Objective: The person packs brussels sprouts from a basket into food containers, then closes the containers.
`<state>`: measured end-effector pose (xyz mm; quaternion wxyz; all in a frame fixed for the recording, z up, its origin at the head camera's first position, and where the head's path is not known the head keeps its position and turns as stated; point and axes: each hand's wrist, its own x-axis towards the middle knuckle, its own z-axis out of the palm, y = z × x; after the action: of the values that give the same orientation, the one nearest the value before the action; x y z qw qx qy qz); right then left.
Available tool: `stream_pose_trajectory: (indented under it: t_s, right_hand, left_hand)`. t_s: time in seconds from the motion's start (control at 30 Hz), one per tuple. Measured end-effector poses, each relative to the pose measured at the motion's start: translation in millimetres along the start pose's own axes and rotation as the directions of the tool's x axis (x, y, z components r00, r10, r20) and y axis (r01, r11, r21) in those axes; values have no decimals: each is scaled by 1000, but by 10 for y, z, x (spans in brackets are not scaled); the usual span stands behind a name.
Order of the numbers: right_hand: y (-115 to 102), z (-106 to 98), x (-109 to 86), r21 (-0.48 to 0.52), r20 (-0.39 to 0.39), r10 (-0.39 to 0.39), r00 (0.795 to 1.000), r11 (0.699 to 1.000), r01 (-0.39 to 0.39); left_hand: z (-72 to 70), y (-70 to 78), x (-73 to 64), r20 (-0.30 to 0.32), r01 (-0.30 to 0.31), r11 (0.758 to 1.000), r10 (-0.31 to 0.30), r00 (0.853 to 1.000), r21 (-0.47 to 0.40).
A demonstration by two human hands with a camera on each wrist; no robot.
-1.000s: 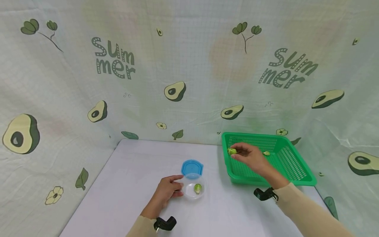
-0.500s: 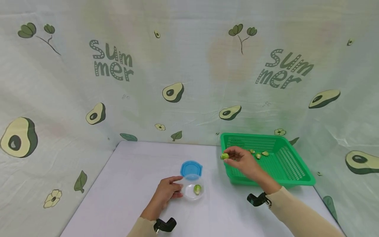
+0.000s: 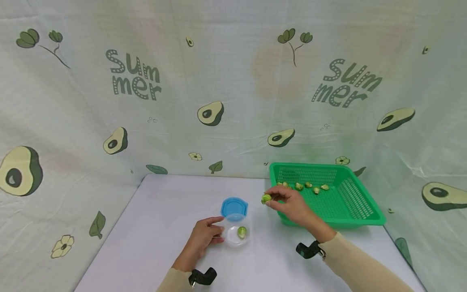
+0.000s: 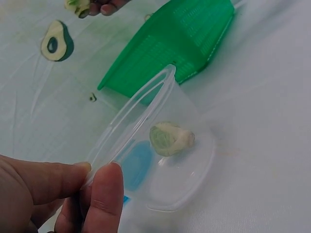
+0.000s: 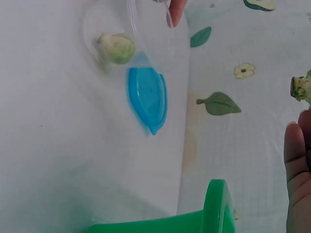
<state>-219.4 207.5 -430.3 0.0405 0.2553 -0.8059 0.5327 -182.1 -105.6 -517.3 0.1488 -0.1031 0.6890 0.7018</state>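
Observation:
My left hand point(image 3: 202, 236) pinches the rim of a round clear plastic container point(image 4: 187, 104) between thumb and finger. Inside the container lies one Brussels sprout point(image 3: 241, 232). Up and to the right, my right hand point(image 3: 292, 205) pinches another Brussels sprout point(image 3: 266, 199) by fingertips and thumb, in the air beside the green basket's left edge. In the right wrist view, the stem end of this held sprout point(image 5: 301, 88) shows at the frame's right border. Several more sprouts point(image 3: 299, 186) lie along the back of the green plastic basket point(image 3: 350, 222).
A blue lid point(image 3: 234, 206) lies flat on the white table just behind the clear container. The basket takes up the table's back right corner. A cloth printed with avocados hangs behind and at both sides of the white table point(image 3: 175, 202).
My right hand has carried its sprout left and a little down, out from over the basket, uncovering more sprouts in it. The left hand keeps its grip on the container.

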Motion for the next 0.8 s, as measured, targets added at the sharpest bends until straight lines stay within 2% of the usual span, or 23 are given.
stream_pose_trajectory:
  t_s: [0.33, 0.57, 0.8]
  right_hand:
    - [-95, 198, 29, -17, 28, 34, 999, 999, -33]
    - [-99, 490, 27, 24, 7, 42, 999, 999, -42]
    - [40, 789, -37, 12, 20, 44, 999, 999, -45]
  left_hand:
    - [21, 43, 4, 1, 6, 1000, -6, 1000, 10]
    - [1, 56, -1, -6, 0, 1000, 0, 1000, 6]
    - [-7, 27, -16, -5, 14, 1000, -14, 1000, 14]
